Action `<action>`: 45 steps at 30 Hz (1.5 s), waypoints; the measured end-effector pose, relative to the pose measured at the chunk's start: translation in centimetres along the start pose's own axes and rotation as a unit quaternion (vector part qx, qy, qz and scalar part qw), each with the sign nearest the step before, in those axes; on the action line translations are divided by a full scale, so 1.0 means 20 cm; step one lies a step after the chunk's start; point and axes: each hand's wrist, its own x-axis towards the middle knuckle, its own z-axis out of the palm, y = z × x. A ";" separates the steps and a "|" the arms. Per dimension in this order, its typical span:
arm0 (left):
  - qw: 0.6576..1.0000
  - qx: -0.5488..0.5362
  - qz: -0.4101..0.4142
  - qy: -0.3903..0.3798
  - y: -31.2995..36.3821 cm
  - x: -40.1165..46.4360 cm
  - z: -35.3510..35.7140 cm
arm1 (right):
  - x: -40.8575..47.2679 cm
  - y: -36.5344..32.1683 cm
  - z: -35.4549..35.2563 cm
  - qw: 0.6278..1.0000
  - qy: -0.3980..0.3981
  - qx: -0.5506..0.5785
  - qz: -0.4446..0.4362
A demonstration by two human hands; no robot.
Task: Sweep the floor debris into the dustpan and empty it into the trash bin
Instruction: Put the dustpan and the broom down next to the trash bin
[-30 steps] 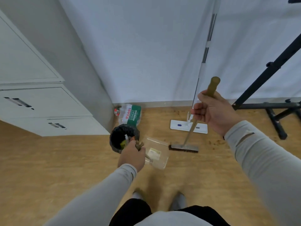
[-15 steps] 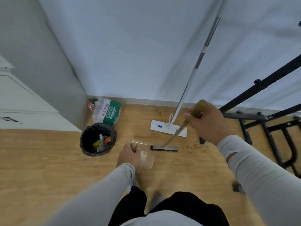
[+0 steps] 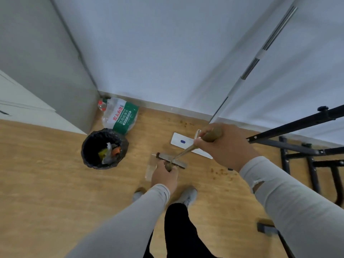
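My left hand (image 3: 164, 175) grips the brown handle of a clear plastic dustpan (image 3: 151, 168), which sits low over the wooden floor in front of my feet. My right hand (image 3: 221, 146) is closed on the brown grip of a small broom; its brush head (image 3: 172, 161) lies across the dustpan's far edge. Brown crumbs of debris (image 3: 220, 171) are scattered on the floor to the right, with more debris (image 3: 184, 123) near the baseboard. A round trash bin (image 3: 104, 148) lined with a black bag stands to the left and holds some rubbish.
A flat white mop (image 3: 183, 142) rests by the wall with its pole leaning up right. A pack of water bottles (image 3: 121, 116) sits in the corner behind the bin. A black metal stand (image 3: 305, 151) occupies the right side, white cabinets (image 3: 22, 110) the left.
The view has shifted right and away from the bin. The brush head has moved left onto the dustpan's edge, and my right hand has come lower and closer.
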 end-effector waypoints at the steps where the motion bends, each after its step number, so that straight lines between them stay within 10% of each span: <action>1: 1.000 -0.003 -0.001 -0.004 0.01 0.01 0.03 | 0.02 0.01 0.00 1.000 0.000 -0.001 -0.006; 45: 0.994 0.060 0.077 -0.055 -0.11 0.06 0.16 | -0.16 -0.10 -0.12 0.983 -0.144 -0.005 -0.112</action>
